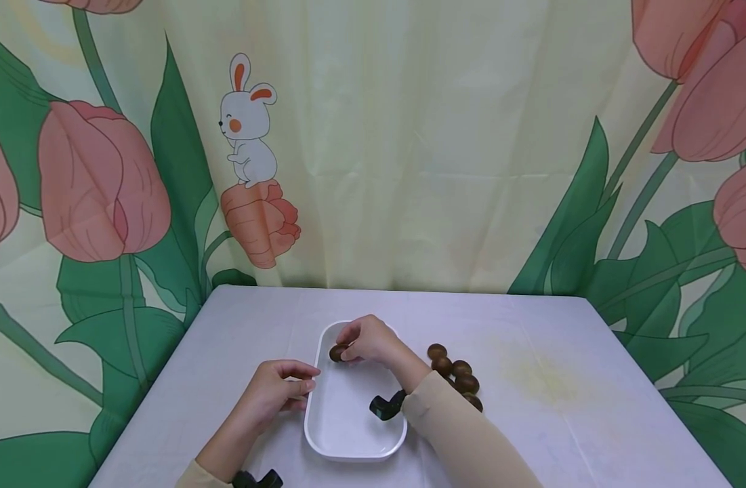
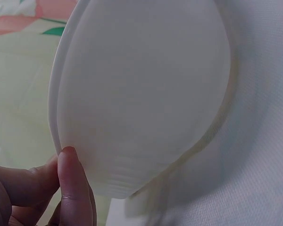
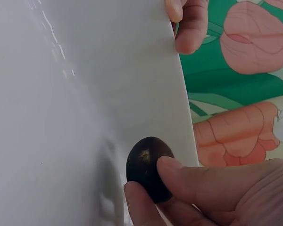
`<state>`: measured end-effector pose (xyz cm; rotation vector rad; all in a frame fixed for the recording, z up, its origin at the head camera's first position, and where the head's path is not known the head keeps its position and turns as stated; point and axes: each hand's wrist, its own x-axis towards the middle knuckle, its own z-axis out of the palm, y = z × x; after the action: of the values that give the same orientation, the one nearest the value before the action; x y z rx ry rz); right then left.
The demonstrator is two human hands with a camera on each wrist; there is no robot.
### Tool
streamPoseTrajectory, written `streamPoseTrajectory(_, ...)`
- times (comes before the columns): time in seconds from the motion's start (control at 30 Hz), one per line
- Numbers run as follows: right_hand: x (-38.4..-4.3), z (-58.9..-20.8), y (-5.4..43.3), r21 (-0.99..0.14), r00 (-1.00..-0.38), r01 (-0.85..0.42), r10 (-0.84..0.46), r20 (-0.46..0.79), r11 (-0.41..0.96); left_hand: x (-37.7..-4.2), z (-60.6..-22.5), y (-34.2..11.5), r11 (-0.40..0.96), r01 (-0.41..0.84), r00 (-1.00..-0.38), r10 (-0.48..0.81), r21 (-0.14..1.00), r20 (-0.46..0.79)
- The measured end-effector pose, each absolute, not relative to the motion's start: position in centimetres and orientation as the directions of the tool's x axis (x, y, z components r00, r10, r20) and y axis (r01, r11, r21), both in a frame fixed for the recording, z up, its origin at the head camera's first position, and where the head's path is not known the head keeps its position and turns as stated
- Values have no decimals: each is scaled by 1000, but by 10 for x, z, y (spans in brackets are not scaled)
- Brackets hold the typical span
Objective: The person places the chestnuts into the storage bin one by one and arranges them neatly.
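A glossy dark brown chestnut (image 3: 144, 162) with a pale mark at one end is pinched between the thumb and fingers of my right hand (image 1: 373, 341). It is over the far left part of a white rectangular tray (image 1: 342, 413), close by the side wall in the right wrist view. At the tray's left edge, my left hand (image 1: 278, 388) holds the rim; its thumb (image 2: 73, 174) lies against the outer wall. Several more chestnuts (image 1: 467, 383) lie grouped on the table right of the tray, some partly hidden by my right forearm.
A white cloth covers the table (image 1: 531, 339), with a faint yellowish stain at the right. Behind it hangs a curtain (image 1: 409, 169) printed with tulips and a rabbit. Black wrist camera mounts (image 1: 385, 407) show at both wrists, the right one above the tray.
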<state>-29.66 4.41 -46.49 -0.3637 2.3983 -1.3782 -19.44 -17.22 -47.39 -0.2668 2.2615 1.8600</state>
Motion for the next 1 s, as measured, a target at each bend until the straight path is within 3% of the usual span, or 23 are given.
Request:
streamPoseTrajectory(0.57,-297,-465,43,-743,-926,-128,-348,-147,657,-194,-473,-173,170,-268,-962,-2,948,-272)
streamPoseTrajectory(1.0,-294,-463,40,-799,-923,-77,-345,-168,596,-194,-475,-174,172,-272,-961,2,947,-277)
